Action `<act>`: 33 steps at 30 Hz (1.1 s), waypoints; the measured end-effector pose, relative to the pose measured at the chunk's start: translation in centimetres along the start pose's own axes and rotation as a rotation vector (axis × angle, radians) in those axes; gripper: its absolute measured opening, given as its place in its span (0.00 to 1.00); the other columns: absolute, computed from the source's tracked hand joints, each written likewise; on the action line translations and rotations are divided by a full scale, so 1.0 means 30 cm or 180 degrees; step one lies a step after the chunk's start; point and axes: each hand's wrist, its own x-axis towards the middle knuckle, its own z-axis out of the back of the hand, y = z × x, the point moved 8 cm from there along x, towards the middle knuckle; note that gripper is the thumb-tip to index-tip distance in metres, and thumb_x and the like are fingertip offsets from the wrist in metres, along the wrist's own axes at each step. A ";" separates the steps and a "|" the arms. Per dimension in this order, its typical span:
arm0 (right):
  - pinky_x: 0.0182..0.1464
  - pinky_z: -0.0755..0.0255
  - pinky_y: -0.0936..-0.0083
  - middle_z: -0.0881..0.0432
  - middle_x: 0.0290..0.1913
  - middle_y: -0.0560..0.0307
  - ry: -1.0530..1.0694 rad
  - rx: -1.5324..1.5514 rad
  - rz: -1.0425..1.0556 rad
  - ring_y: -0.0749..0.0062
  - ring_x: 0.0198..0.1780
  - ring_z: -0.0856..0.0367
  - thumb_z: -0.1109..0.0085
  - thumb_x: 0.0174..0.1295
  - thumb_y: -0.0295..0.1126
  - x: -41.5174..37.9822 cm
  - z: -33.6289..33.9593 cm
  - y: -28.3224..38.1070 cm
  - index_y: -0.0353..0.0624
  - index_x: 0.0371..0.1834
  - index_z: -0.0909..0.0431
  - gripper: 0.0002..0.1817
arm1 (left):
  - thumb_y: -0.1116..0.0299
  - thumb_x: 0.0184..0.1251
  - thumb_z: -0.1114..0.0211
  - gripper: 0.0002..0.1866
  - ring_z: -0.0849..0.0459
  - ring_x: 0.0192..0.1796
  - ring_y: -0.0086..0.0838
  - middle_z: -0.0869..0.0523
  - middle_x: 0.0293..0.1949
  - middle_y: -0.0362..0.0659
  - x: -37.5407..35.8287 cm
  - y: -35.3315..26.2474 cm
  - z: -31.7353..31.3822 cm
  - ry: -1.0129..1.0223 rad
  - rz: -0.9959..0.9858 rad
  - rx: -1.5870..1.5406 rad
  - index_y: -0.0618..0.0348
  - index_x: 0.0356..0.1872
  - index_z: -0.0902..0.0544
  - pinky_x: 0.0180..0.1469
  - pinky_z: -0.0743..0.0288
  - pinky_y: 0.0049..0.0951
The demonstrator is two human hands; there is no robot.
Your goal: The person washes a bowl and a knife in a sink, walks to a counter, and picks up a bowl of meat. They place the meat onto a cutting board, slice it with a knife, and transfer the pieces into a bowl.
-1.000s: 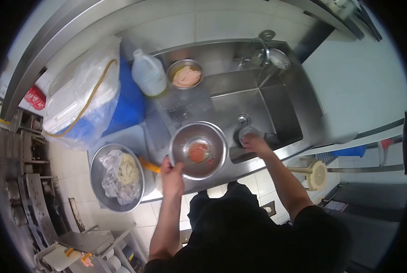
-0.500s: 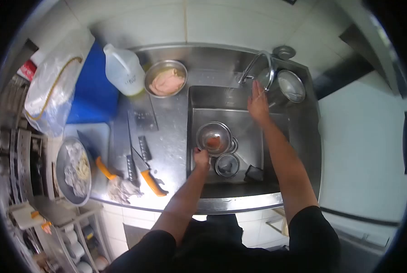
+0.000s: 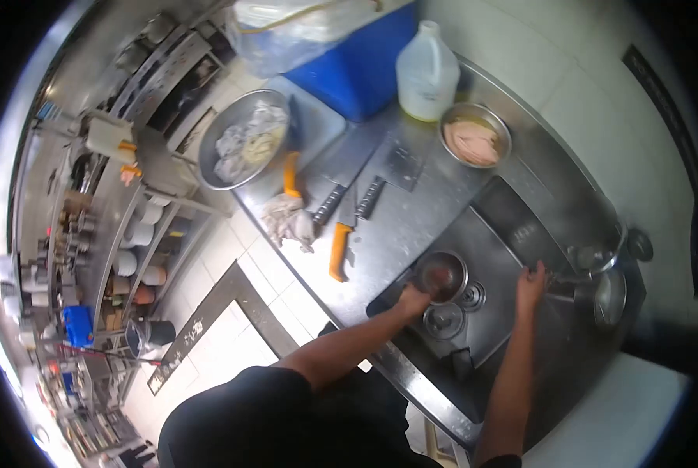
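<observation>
My left hand (image 3: 416, 300) is closed on the near rim of a small metal bowl (image 3: 459, 270) over the sink. Something reddish (image 3: 440, 276) lies inside the bowl, too blurred to name. My right hand (image 3: 530, 285) is raised over the sink's far side, close to the faucet (image 3: 615, 251). Its fingers are slightly bent with the tips apart, and nothing shows in them. Below the bowl, a round metal dish (image 3: 444, 320) sits on the sink floor next to the drain (image 3: 473, 296).
On the steel counter lie an orange-handled knife (image 3: 339, 251), black-handled blades (image 3: 371, 196) and a crumpled cloth (image 3: 288, 221). Behind stand a bowl of pale pink meat (image 3: 473, 143), a plastic jug (image 3: 428, 74), a blue box (image 3: 349, 74) and a large metal bowl (image 3: 208, 160). Shelving (image 3: 150, 226) lines the left.
The view has swung left, showing more floor and shelves. My right hand has drawn back from beneath the faucet, its fingers less straight. My left hand keeps hold of the metal bowl.
</observation>
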 end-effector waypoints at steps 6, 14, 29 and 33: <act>0.34 0.29 0.82 0.21 0.37 0.66 0.0299 0.2851 -0.1177 0.82 0.34 0.25 0.40 0.73 0.35 -0.046 0.061 0.002 0.45 0.58 0.21 0.14 | 0.69 0.61 0.29 0.22 0.20 0.57 0.52 0.19 0.53 0.55 -0.234 -0.742 0.688 -0.1500 -0.2354 0.1517 0.60 0.56 0.22 0.62 0.27 0.49; 0.38 0.23 0.66 0.14 0.33 0.53 0.0385 0.0024 -0.0138 0.66 0.33 0.16 0.37 0.69 0.40 0.014 0.440 0.044 0.42 0.46 0.15 0.14 | 0.51 0.65 0.34 0.25 0.12 0.54 0.48 0.13 0.52 0.55 0.271 -0.690 0.789 -0.1343 -0.1194 0.3654 0.63 0.52 0.19 0.57 0.19 0.46; 0.33 0.19 0.62 0.12 0.35 0.50 0.2871 -0.0734 -0.1067 0.65 0.34 0.12 0.33 0.57 0.38 -0.398 0.492 -0.211 0.39 0.39 0.13 0.14 | 0.75 0.66 0.39 0.21 0.23 0.22 0.21 0.21 0.33 0.42 -0.272 -0.853 0.699 0.1142 -0.0464 0.0469 0.64 0.61 0.29 0.23 0.25 0.27; 0.45 0.18 0.53 0.10 0.42 0.45 0.3198 -0.1622 -0.0795 0.54 0.46 0.10 0.27 0.53 0.44 -0.796 0.024 -0.461 0.41 0.37 0.12 0.17 | 0.74 0.70 0.39 0.23 0.27 0.19 0.18 0.23 0.30 0.39 -0.353 -0.824 0.605 0.1068 -0.0378 0.0875 0.59 0.65 0.31 0.20 0.28 0.23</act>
